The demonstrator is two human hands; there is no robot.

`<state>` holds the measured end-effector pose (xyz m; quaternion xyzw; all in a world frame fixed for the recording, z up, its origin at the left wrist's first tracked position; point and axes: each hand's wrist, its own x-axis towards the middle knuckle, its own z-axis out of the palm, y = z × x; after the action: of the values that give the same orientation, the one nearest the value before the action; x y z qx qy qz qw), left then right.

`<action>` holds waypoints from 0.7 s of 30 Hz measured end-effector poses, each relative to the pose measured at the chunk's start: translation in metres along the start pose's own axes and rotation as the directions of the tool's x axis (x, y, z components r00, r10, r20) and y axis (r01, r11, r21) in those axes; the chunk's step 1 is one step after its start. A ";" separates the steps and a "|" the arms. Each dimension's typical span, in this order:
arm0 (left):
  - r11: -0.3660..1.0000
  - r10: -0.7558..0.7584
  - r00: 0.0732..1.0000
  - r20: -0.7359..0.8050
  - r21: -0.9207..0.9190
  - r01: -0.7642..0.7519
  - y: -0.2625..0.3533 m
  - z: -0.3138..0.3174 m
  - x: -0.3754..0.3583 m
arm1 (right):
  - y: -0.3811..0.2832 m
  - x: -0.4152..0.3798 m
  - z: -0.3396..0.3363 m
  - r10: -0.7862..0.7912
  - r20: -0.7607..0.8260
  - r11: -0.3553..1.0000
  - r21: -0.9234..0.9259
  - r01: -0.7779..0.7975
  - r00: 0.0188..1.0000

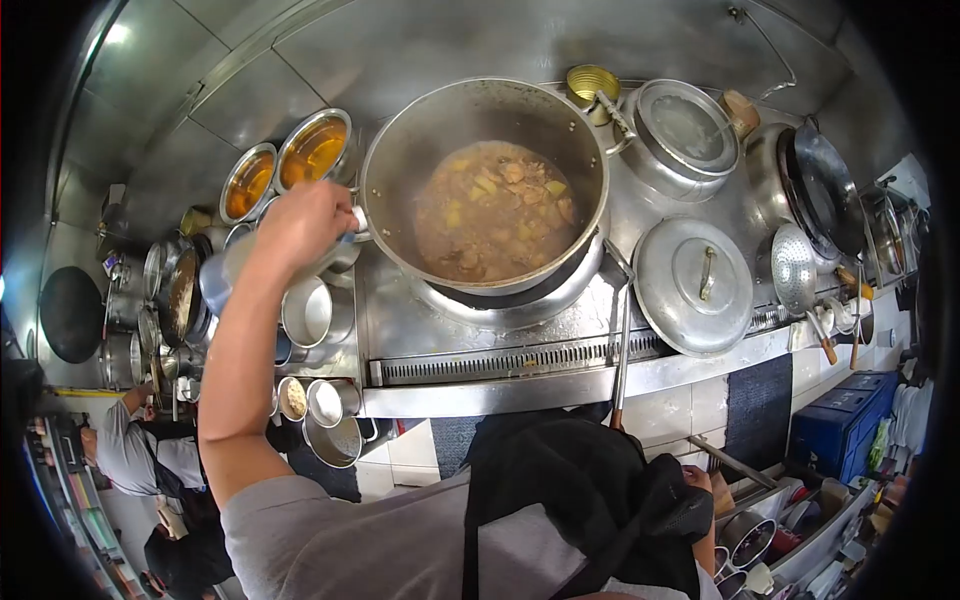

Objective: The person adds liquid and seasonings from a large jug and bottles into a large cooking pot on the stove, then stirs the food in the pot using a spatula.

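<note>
My left hand (308,225) reaches out to the left side of a large metal pot (385,200). Its fingers are curled around the pot handle (361,222), where a white patch shows beside them. Chunky brown stew (495,215) with yellowish pieces fills the bottom of the pot, which stands on a round burner ring. A pale, blurred shape lies behind my left forearm. My right hand (698,479) hangs low beside my black apron (560,470), partly hidden by it; how its fingers are held cannot be made out.
Two bowls of orange liquid (318,148) stand behind my left hand. Right of the pot are a round lid (693,285), a lidded pot (680,150) and a skimmer (794,268). A long-handled tool (622,345) leans over the stove edge. Another person (160,455) is at lower left.
</note>
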<state>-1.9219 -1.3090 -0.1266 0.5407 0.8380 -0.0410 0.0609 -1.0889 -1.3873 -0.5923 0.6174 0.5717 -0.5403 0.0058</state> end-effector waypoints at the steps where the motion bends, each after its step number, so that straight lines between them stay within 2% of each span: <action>1: 0.998 0.027 0.999 -0.021 0.060 -0.026 0.006 -0.004 0.009 | 0.017 0.000 0.004 -0.088 0.014 0.987 0.138 0.086 0.996; 3: 0.989 0.063 0.998 -0.001 0.135 -0.062 0.023 -0.015 0.024 | 0.010 -0.011 0.009 -0.064 0.006 0.989 0.136 0.063 0.998; 8: 0.991 0.071 0.997 -0.004 0.110 -0.070 0.054 -0.033 0.048 | -0.053 -0.044 0.008 0.070 -0.055 0.994 0.082 -0.065 0.996; 10: 0.993 0.084 0.992 -0.097 0.090 -0.075 0.054 -0.034 0.059 | -0.059 -0.052 0.005 0.128 -0.084 0.991 0.058 -0.123 0.988; 11: 0.993 0.087 0.992 -0.095 0.089 -0.079 0.053 -0.034 0.061 | -0.056 -0.054 0.004 0.148 -0.095 0.988 0.051 -0.144 0.984; 13: 0.993 0.046 0.993 -0.107 0.114 -0.033 0.050 -0.037 0.062 | -0.054 -0.052 0.002 0.044 -0.043 0.985 0.171 -0.036 0.998; 14: 0.992 0.025 0.993 -0.115 0.127 -0.010 0.049 -0.038 0.062 | -0.059 -0.054 0.003 0.046 -0.044 0.984 0.173 -0.038 0.998; 16: 0.990 0.017 0.994 -0.107 0.141 -0.001 0.044 -0.037 0.052 | -0.071 -0.057 0.004 0.017 -0.109 1.000 -0.006 -0.018 0.994; 18: 0.988 0.004 0.995 -0.100 0.154 0.012 0.040 -0.034 0.038 | -0.078 -0.057 0.004 0.023 -0.103 1.000 0.006 -0.023 0.994; 20: 0.989 0.110 0.989 -0.097 0.106 -0.099 0.034 -0.027 0.023 | -0.092 -0.054 0.005 0.023 -0.094 1.000 0.013 -0.022 0.995; 21: 0.987 0.146 0.980 -0.134 0.089 -0.135 0.034 -0.025 0.015 | -0.099 -0.055 0.005 0.023 -0.101 0.997 -0.072 -0.030 0.995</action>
<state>-1.8982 -1.2776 -0.1045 0.6020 0.7977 -0.0320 -0.0167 -1.1498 -1.3948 -0.4974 0.6506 0.5826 -0.4871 0.0070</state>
